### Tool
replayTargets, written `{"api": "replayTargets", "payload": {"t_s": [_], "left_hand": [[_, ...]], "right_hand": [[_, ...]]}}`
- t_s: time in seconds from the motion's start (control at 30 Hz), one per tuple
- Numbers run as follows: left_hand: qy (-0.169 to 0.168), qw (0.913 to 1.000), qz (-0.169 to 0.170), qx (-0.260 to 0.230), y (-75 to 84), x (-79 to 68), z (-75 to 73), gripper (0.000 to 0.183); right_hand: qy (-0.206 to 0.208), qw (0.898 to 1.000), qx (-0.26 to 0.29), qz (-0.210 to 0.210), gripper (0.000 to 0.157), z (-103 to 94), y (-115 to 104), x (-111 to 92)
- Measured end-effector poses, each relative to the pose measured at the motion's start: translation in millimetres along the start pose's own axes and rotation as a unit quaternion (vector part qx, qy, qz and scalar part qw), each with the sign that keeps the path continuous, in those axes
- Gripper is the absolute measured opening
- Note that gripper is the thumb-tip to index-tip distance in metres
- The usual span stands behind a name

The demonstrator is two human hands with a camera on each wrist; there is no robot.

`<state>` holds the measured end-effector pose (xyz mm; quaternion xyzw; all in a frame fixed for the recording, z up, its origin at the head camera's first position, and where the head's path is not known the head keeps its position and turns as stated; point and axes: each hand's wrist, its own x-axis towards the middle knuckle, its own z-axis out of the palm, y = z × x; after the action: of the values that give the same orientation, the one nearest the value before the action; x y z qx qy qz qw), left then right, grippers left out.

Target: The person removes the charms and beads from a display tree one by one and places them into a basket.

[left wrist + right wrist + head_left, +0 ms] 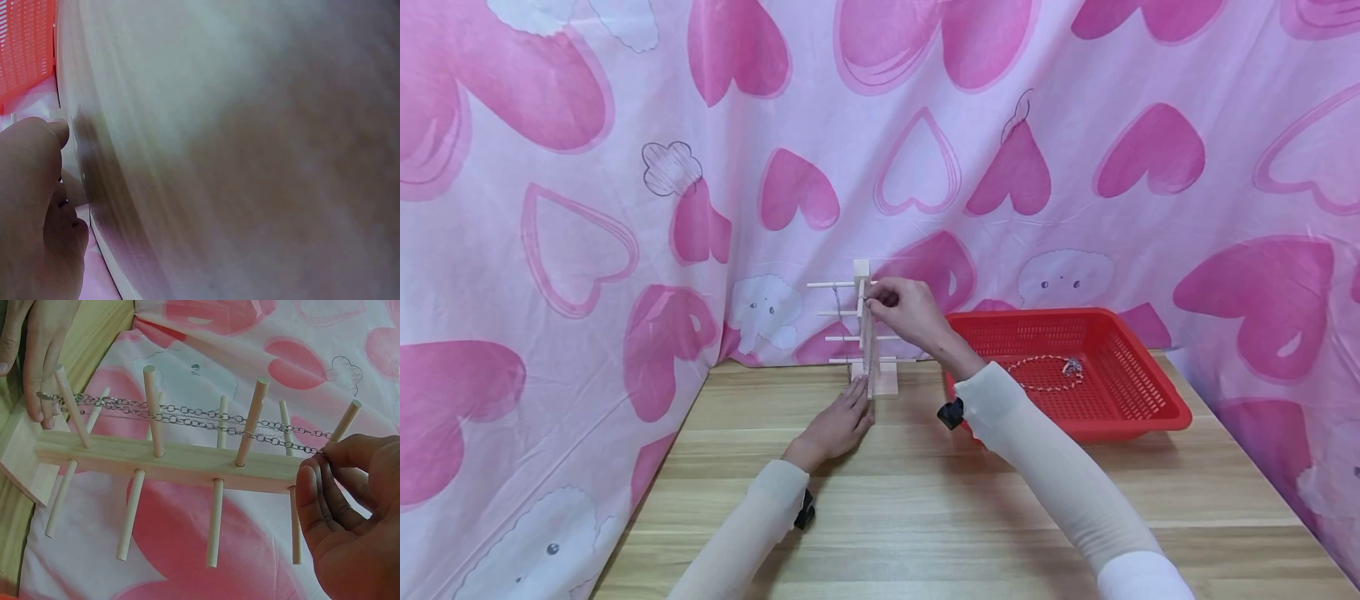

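A wooden stand with several pegs on its sides stands at the back of the table. Near its top, my right hand pinches a silver link chain between thumb and fingertips, right at the end of an upper peg. The chain runs double down along the pegs toward the base. My left hand rests with straight fingers at the stand's base; its thumb side shows in the left wrist view. A thinner chain hangs from the top left peg.
On the right of the table sits a red plastic basket. A beaded string with a silvery cluster lies inside it. Pink heart-patterned cloth hangs behind and at both sides of the wooden table.
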<state>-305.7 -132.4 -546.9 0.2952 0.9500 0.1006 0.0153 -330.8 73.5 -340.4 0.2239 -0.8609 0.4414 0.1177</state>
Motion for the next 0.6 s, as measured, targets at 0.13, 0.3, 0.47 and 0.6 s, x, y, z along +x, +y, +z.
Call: {"api": "replayTargets", "payload": {"t_s": [0.13,0.3,0.47,0.6], "left_hand": [[0.000,1.0000,-0.002,-0.004,0.8,0.0,-0.4,0.066],[-0.001,1.0000,-0.005,-0.005,1.2,-0.3,-0.2,0.066],[0.001,0.9999,-0.006,-0.009,0.8,-0.3,-0.2,0.066],[-0.001,0.9999,-0.006,-0.010,0.3,-0.3,-0.3,0.066]], "right_hand": [[0.009,1.000,0.003,-0.006,0.014,-0.4,-0.8,-0.7],[0.015,1.000,0.006,-0.008,0.012,-0.2,-1.4,-1.4],[0.026,1.000,0.010,-0.015,0.011,0.0,-2.0,-2.2],[0.031,0.999,0.014,-0.023,0.010,0.2,-2.5,-2.3]]}}
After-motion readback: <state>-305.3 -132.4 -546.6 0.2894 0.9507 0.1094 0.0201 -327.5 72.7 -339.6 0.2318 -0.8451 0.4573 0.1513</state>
